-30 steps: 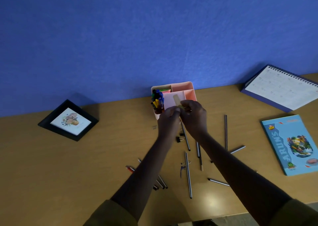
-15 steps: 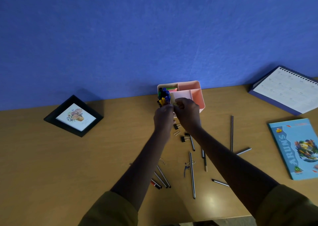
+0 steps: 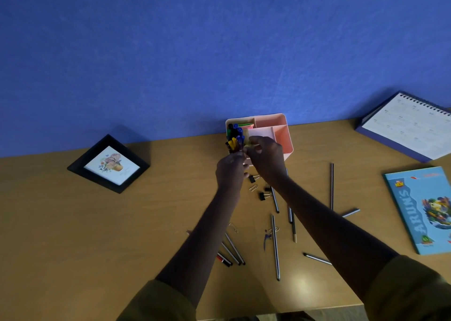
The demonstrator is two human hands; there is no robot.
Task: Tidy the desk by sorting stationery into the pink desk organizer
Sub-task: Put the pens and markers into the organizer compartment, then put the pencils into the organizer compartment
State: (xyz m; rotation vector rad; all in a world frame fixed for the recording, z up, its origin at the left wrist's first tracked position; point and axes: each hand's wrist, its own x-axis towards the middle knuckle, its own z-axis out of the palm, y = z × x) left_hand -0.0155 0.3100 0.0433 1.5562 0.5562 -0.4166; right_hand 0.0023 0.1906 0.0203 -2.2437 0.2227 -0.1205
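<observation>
Both hands meet at the front left corner of the pink desk organizer (image 3: 280, 131), which stands at the back of the worktop (image 3: 73, 223) against the blue wall (image 3: 219, 40). The left hand (image 3: 230, 170) and the right hand (image 3: 266, 158) have their fingers curled and pinched together over a small pale item (image 3: 247, 142) that shows only as a sliver between the fingertips; what it is cannot be told, and it is unclear which grip actually bears it. It sits just in front of the organizer's left compartment, beside the upright coloured pens (image 3: 235, 136) packed there. The right-hand compartments look bare. On the worktop below the hands lie black binder clips (image 3: 262, 195), a paper clip (image 3: 253, 188) and scattered pencils (image 3: 275, 247). A framed picture (image 3: 109, 164) lies to the left; a spiral calendar (image 3: 410, 125) and a blue book (image 3: 424, 208) lie to the right.
</observation>
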